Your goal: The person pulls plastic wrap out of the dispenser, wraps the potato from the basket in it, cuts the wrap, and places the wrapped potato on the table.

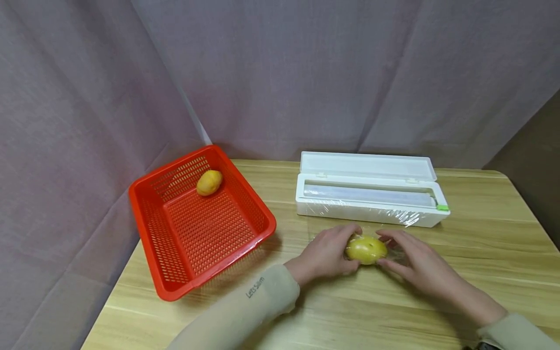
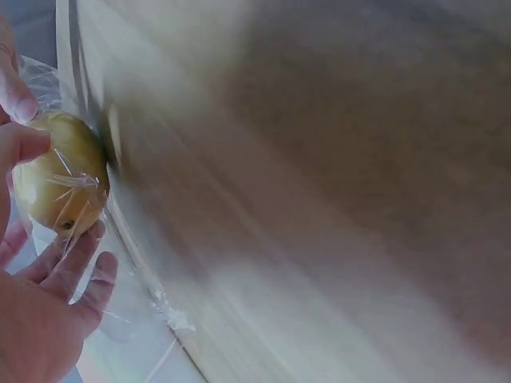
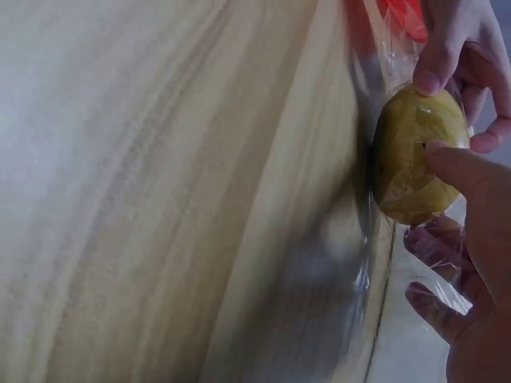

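Note:
A smooth yellow potato lies on the table in front of the white box, with clear cling film around it. My left hand holds its left end, the thumb on the near side and the fingers on the far side. At the other end my right hand has its thumb and fingers about the potato and the film. In the right wrist view, the right thumb presses on the potato, and the other fingers are spread behind the film. The left wrist view shows wrinkled film over the potato.
An opened white cling film box holds a film roll, its lid tipped back; a green piece sits at its right end. Left stands a red plastic basket with another yellow potato. Grey curtains hang behind the wooden table.

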The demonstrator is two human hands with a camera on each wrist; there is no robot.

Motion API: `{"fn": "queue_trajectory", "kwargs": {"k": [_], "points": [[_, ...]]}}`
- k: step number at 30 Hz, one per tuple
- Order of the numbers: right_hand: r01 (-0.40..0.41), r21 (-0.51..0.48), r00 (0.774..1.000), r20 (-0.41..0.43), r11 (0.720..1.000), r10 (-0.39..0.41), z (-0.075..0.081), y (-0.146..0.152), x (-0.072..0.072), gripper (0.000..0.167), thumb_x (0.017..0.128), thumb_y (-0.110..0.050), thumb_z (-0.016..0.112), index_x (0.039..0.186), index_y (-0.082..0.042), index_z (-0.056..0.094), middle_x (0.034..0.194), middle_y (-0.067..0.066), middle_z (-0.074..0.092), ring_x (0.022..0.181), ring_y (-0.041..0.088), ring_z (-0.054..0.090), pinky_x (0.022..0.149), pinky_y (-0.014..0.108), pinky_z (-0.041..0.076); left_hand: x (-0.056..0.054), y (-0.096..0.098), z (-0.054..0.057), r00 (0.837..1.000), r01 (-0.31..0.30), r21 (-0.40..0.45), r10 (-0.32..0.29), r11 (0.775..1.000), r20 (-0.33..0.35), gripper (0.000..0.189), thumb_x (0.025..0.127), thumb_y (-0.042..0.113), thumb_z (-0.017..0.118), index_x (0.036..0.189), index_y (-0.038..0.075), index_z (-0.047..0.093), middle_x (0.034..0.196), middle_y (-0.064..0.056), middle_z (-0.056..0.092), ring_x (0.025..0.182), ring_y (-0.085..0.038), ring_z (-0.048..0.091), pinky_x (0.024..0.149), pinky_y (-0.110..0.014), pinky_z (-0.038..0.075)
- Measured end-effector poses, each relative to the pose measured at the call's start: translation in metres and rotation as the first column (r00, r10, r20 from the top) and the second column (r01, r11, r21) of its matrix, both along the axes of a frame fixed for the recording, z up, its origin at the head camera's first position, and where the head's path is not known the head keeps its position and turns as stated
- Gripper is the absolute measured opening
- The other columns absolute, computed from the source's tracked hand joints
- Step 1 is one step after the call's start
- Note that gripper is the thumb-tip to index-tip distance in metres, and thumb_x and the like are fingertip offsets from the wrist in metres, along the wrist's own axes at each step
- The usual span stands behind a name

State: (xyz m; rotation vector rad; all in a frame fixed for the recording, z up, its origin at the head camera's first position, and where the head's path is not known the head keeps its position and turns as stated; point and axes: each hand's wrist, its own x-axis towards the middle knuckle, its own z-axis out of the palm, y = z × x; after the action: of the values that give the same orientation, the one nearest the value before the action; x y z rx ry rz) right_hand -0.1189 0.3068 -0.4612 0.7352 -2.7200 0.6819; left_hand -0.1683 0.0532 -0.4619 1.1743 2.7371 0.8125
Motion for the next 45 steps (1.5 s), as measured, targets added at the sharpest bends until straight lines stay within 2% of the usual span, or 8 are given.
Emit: {"fn": "queue_trajectory", "kwargs": {"k": [7,11,19,21,27,36,41,45], "points": [[-0.021,-0.029,1.000,0.018,0.999,0.022,0.000,0.004,-0.008,0.058,0.083,-0.016,0.092,0.135,-0.011,0.068,0.121,0.001,0.075,0.098,0.017,0.071,0.083,0.040,0.061,-0.006,0.004,0.008,0.996,0.009,-0.015,-0.008,1.000,0.088,0.049,0.089,0.026,0.083,0.130,0.016,0.058,0.110,0.006,0.063,0.091,-0.005,0.054,0.080,-0.017,0.043],[-0.042,-0.017,0.999,0.023,0.999,0.043,0.003,0.004,-0.011,0.057,0.085,-0.015,0.091,0.137,-0.009,0.069,0.126,0.004,0.074,0.102,0.020,0.071,0.088,0.039,0.059,-0.010,0.007,0.010,0.992,-0.003,-0.035,0.007,0.999,0.129,0.048,0.089,0.027,0.083,0.129,0.017,0.058,0.110,0.006,0.063,0.091,-0.005,0.055,0.080,-0.018,0.045],[-0.058,0.002,0.990,0.127,0.998,0.057,0.010,0.001,-0.015,0.056,0.090,-0.027,0.088,0.139,-0.009,0.068,0.127,0.007,0.069,0.112,0.031,0.069,0.092,0.060,0.057,-0.012,0.007,0.013,0.983,-0.056,-0.059,0.065,0.997,0.169,0.049,0.089,0.032,0.085,0.129,0.018,0.061,0.132,-0.002,0.053,0.095,-0.009,0.059,0.081,-0.020,0.048],[-0.063,0.003,0.989,0.132,0.998,0.062,0.010,0.001,-0.018,0.056,0.089,-0.027,0.088,0.139,-0.008,0.068,0.125,0.008,0.069,0.109,0.030,0.070,0.090,0.058,0.058,-0.013,0.006,0.014,0.985,-0.056,-0.063,0.065,0.996,0.161,0.048,0.089,0.033,0.085,0.129,0.019,0.062,0.131,-0.001,0.054,0.095,-0.009,0.058,0.080,-0.020,0.048],[-0.057,-0.019,0.984,0.168,0.998,0.059,0.010,0.005,-0.024,0.053,0.089,-0.023,0.088,0.136,-0.008,0.069,0.117,0.000,0.073,0.099,0.018,0.070,0.083,0.042,0.060,-0.019,0.006,0.016,0.990,-0.040,-0.091,0.052,0.995,0.135,0.049,0.090,0.036,0.083,0.133,0.020,0.064,0.127,0.000,0.062,0.099,-0.006,0.056,0.082,-0.019,0.046],[-0.037,-0.068,0.958,0.280,0.997,0.055,0.013,0.009,-0.032,0.043,0.095,-0.022,0.083,0.133,-0.009,0.068,0.114,-0.002,0.075,0.096,0.014,0.069,0.082,0.034,0.060,-0.020,0.008,0.020,0.996,-0.055,-0.100,0.062,0.993,0.069,0.044,0.091,0.036,0.083,0.129,0.019,0.068,0.121,0.004,0.071,0.101,-0.006,0.060,0.088,-0.022,0.047],[-0.037,-0.077,0.947,0.315,0.996,0.060,0.013,0.010,-0.034,0.041,0.096,-0.023,0.081,0.132,-0.006,0.069,0.110,-0.003,0.074,0.093,0.012,0.069,0.080,0.031,0.059,-0.022,0.006,0.020,0.991,-0.051,-0.067,0.059,0.996,0.118,0.048,0.093,0.035,0.082,0.135,0.017,0.067,0.122,0.002,0.072,0.101,-0.006,0.062,0.086,-0.021,0.048],[-0.030,-0.078,0.941,0.334,0.997,0.054,0.015,0.010,-0.039,0.042,0.098,-0.025,0.080,0.132,-0.005,0.069,0.110,-0.001,0.075,0.093,0.011,0.068,0.079,0.031,0.059,-0.023,0.004,0.019,0.983,-0.089,-0.029,0.092,0.996,0.161,0.059,0.090,0.038,0.086,0.142,0.020,0.064,0.138,-0.003,0.063,0.112,-0.011,0.062,0.093,-0.023,0.049]]}}
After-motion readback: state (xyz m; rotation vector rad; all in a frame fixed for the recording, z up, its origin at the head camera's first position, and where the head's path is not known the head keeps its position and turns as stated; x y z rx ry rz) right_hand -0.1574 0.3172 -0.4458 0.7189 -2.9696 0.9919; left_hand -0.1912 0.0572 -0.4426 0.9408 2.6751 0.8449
